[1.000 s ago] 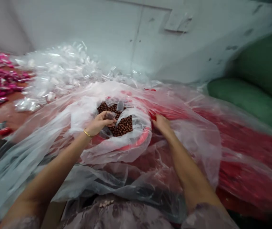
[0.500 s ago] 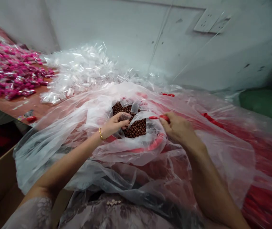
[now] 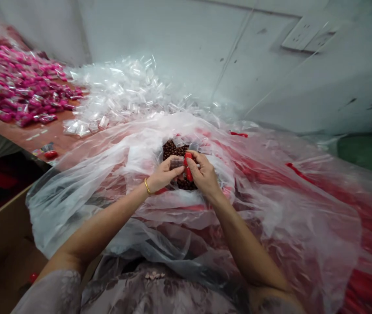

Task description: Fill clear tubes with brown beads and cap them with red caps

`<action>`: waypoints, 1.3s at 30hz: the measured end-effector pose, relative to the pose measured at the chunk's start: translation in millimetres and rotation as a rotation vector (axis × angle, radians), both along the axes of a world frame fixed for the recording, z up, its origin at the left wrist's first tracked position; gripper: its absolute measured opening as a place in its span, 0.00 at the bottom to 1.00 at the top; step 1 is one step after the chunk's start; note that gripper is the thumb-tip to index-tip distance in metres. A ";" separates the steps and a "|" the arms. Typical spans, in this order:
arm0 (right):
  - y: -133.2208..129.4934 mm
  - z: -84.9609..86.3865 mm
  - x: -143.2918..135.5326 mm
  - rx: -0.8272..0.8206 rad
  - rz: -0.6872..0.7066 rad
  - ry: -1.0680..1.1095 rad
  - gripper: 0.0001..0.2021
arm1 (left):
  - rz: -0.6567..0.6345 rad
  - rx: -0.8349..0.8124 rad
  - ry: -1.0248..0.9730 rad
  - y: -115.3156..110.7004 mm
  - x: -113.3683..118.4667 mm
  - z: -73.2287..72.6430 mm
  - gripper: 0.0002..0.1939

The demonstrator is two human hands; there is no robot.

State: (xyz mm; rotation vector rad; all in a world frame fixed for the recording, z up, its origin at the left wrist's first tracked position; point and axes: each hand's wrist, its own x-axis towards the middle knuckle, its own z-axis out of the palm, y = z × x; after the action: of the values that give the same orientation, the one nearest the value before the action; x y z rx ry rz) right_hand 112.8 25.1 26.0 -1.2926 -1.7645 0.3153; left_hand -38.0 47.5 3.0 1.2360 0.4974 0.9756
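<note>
My left hand [image 3: 162, 175] pinches a small clear plastic tube [image 3: 176, 163] by its sides. At the tube's mouth, my right hand [image 3: 206, 175] grips a red plastic cap [image 3: 188, 171] between thumb and fingers. Cap and tube meet or nearly meet; whether they are joined I cannot tell. Beneath both hands lie many brown beads [image 3: 171, 150] in an opening lined with thin clear plastic sheeting [image 3: 133, 144]. Another clear tube [image 3: 193, 146] rests at the far edge of the beads.
Behind the sheeting is a heap of clear tubes [image 3: 117, 91]. Pink filled tubes [image 3: 25, 87] are piled at the left on the reddish table [image 3: 62, 140]. A cardboard box [image 3: 3, 244] stands at lower left. Red pieces [image 3: 369, 283] lie under plastic at the right.
My right hand has moved left, bringing the red cap to the tube in my left hand. The plastic sheet's edge that stretched between the hands is no longer pulled across. The view has shifted slightly.
</note>
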 end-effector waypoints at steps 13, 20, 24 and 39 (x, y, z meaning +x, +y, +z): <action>4.9 28.2 11.0 -0.135 0.283 -0.118 0.19 | -0.016 0.038 0.170 -2.4 2.8 0.2 0.17; 1.2 19.2 15.3 -0.088 0.289 -0.192 0.18 | 0.004 -0.014 0.217 -6.7 2.5 8.9 0.13; -3.0 17.9 17.4 -0.041 0.275 -0.313 0.19 | 0.006 -0.002 0.252 -7.2 0.8 10.5 0.11; -11.8 21.1 30.4 0.007 0.278 -0.655 0.21 | -0.098 0.124 0.397 -5.5 2.3 8.9 0.06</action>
State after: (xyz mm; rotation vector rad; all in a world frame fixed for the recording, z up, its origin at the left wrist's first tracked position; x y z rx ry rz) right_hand 143.2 13.2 47.1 -1.2228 -2.5033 0.0299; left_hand -35.7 42.0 11.9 1.5621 0.6857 0.6853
